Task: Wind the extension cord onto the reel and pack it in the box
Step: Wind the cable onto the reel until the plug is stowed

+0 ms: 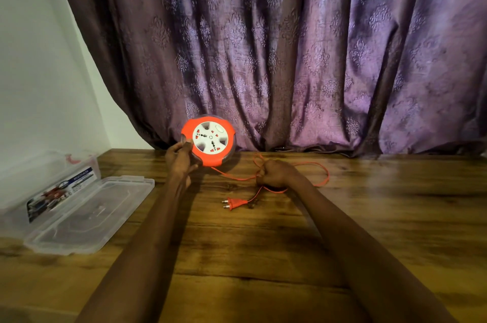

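Observation:
My left hand (180, 159) grips the left rim of a round orange reel (209, 139) with a white socket face, holding it tilted above the far part of the wooden table (263, 243). A thin orange cord (322, 172) runs from under the reel to my right hand (274, 172), which is curled round it, then loops out to the right and back. The cord ends in an orange two-pin plug (234, 203) lying on the table in front of my right hand.
A clear plastic box (50, 180) with a printed label stands open at the left, its clear lid (89, 214) lying flat on the table beside it. A purple patterned curtain (290, 46) hangs along the table's back edge. A white wall is at left.

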Tool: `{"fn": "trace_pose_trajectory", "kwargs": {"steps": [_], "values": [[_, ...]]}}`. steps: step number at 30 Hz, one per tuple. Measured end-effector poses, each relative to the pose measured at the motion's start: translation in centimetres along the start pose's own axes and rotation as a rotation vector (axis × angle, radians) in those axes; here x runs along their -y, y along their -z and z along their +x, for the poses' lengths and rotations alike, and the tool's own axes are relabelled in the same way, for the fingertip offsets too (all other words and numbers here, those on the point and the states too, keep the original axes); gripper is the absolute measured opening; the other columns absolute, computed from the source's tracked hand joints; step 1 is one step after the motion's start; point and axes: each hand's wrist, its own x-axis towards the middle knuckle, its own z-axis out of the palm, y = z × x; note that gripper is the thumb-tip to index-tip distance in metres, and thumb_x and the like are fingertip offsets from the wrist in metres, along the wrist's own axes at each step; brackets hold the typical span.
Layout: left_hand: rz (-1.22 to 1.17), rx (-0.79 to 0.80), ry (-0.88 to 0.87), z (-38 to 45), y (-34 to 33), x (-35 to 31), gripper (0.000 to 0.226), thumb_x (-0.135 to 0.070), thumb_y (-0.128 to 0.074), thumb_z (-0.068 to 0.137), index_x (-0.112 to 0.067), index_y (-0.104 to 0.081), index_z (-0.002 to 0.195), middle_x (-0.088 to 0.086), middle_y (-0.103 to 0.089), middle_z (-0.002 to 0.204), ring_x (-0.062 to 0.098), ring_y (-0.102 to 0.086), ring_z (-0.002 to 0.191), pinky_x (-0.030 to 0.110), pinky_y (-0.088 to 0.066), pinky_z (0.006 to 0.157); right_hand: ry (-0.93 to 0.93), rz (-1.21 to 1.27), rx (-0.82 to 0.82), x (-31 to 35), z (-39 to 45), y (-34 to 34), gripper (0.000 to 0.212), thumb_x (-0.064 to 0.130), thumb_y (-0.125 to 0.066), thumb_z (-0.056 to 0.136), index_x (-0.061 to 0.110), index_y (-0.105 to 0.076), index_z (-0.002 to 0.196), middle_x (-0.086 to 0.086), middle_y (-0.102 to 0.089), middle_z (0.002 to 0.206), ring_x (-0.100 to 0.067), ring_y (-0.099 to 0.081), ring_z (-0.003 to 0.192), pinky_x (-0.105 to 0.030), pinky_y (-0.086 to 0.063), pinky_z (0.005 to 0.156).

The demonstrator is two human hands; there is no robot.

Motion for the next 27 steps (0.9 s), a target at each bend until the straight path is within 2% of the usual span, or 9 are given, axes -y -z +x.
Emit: {"fn": "trace_pose_trajectory", "kwargs": {"steps": [2, 4, 6, 10, 15, 17, 18, 24, 27], "values": [[-0.009, -0.004, -0.001, 0.0, 0.3, 0.0, 0.029, -0.032, -0.069, 0.087, -0.013, -0.065, 0.109, 0.013, -0.069, 0.101, 0.024, -0.063, 0.069, 0.029, -0.053, 0.048, 0.016, 0.443, -0.016, -0.7, -0.2, 0.1, 0.016, 0.018, -0.068, 0.086, 0.010, -0.070, 0.073, 0.013, -0.055, 0.054, -0.004, -0.049, 0.055, -0.027, -0.036, 0.058], [-0.020, -0.005, -0.002, -0.1, 0.5, 0.0, 0.031, -0.031, -0.068, 0.088, -0.012, -0.064, 0.112, 0.012, -0.069, 0.106, 0.027, -0.066, 0.078, 0.030, -0.054, 0.051, -0.010, 0.835, -0.075, -1.2, -0.6, 0.7, 0.022, 0.016, -0.068, 0.087, 0.011, -0.069, 0.066, -0.004, -0.057, 0.059, -0.006, -0.040, 0.046, -0.027, -0.028, 0.049], [-0.021, -0.005, -0.004, -0.2, 0.5, 0.0, 0.034, -0.031, -0.068, 0.088, -0.010, -0.064, 0.116, 0.011, -0.070, 0.109, 0.028, -0.068, 0.085, 0.031, -0.055, 0.053, -0.024, 1.059, -0.121, -1.9, -0.7, 1.8, 0.018, 0.020, -0.066, 0.089, 0.010, -0.073, 0.076, -0.018, -0.058, 0.071, -0.010, -0.040, 0.045, -0.024, -0.027, 0.041], [-0.034, 0.007, -0.012, -0.1, 0.6, 0.2, 0.039, -0.032, -0.068, 0.087, -0.008, -0.062, 0.118, 0.016, -0.070, 0.114, 0.027, -0.068, 0.083, 0.031, -0.055, 0.053, -0.113, 1.266, -0.283, -3.7, -1.2, 3.5, 0.014, 0.010, -0.053, 0.098, 0.006, -0.066, 0.098, -0.005, -0.072, 0.069, -0.004, -0.050, 0.041, -0.015, -0.039, 0.036], [-0.033, 0.014, -0.004, 0.0, 0.7, 0.2, 0.041, -0.031, -0.069, 0.087, -0.007, -0.062, 0.119, 0.019, -0.069, 0.115, 0.027, -0.066, 0.082, 0.027, -0.054, 0.048, -0.369, 1.060, -0.453, -7.2, -1.2, 1.6, 0.023, -0.004, -0.047, 0.091, 0.008, -0.062, 0.078, -0.003, -0.065, 0.050, -0.012, -0.052, 0.032, -0.023, -0.046, 0.033], [-0.034, 0.020, -0.004, 0.0, 0.6, 0.1, 0.041, -0.032, -0.070, 0.087, -0.006, -0.062, 0.118, 0.020, -0.069, 0.115, 0.029, -0.067, 0.084, 0.027, -0.054, 0.047, -0.437, 0.861, -0.453, -10.3, 0.0, -0.3, 0.014, 0.021, -0.056, 0.075, 0.022, -0.065, 0.084, -0.009, -0.073, 0.068, -0.027, -0.064, 0.051, -0.038, -0.055, 0.049], [-0.033, 0.024, -0.006, -0.1, 0.5, 0.1, 0.041, -0.032, -0.069, 0.087, -0.006, -0.063, 0.118, 0.019, -0.069, 0.114, 0.029, -0.067, 0.085, 0.027, -0.054, 0.046, -0.480, 0.752, -0.446, -12.1, 1.0, -1.4, 0.026, 0.032, -0.055, 0.066, 0.029, -0.063, 0.091, -0.010, -0.074, 0.078, -0.031, -0.068, 0.064, -0.044, -0.056, 0.061], [-0.003, 0.035, -0.015, -0.9, -0.3, 0.2, 0.038, -0.034, -0.069, 0.087, -0.009, -0.064, 0.115, 0.015, -0.071, 0.107, 0.027, -0.067, 0.080, 0.033, -0.056, 0.055, -0.502, 0.419, -0.502, -8.5, -3.1, 1.5, 0.037, 0.038, -0.050, 0.068, 0.017, -0.063, 0.095, -0.011, -0.072, 0.100, -0.033, -0.066, 0.096, -0.037, -0.053, 0.082], [-0.011, 0.052, -0.010, -1.6, -0.9, 0.3, 0.034, -0.032, -0.068, 0.088, -0.010, -0.064, 0.114, 0.010, -0.068, 0.097, 0.021, -0.065, 0.072, 0.030, -0.055, 0.051, -0.491, 0.297, -0.391, -9.0, -3.6, 1.7, 0.039, 0.045, -0.050, 0.068, 0.021, -0.069, 0.091, -0.009, -0.074, 0.094, -0.030, -0.070, 0.087, -0.037, -0.057, 0.079]]}}
